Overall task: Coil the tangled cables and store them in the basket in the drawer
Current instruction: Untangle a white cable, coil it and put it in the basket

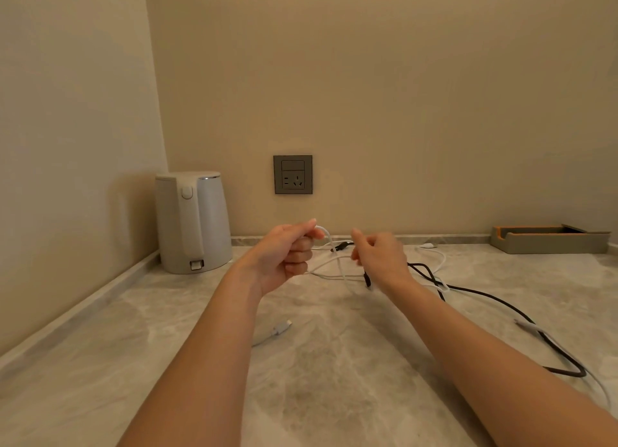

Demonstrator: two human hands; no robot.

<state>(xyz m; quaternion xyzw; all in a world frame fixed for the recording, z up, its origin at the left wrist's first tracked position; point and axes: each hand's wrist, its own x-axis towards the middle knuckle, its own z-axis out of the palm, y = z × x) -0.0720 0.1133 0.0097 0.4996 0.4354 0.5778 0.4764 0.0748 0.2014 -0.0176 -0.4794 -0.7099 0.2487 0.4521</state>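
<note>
White cable (338, 266), light, limp and slippery, is gripped as a loop by the left hand (287, 256) near the worktop's (334, 386) back edge, tangled with the black cable (501, 303); the blurred right hand's (381, 256) grasp cannot be told; hold is probably best taken near a plug

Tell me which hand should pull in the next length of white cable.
Right, probably. The left hand already grips the white cable near its raised loop, so it serves as anchor. The right hand sits beside the slack, nearer the black cable tangle; its grip is blurred.
</note>
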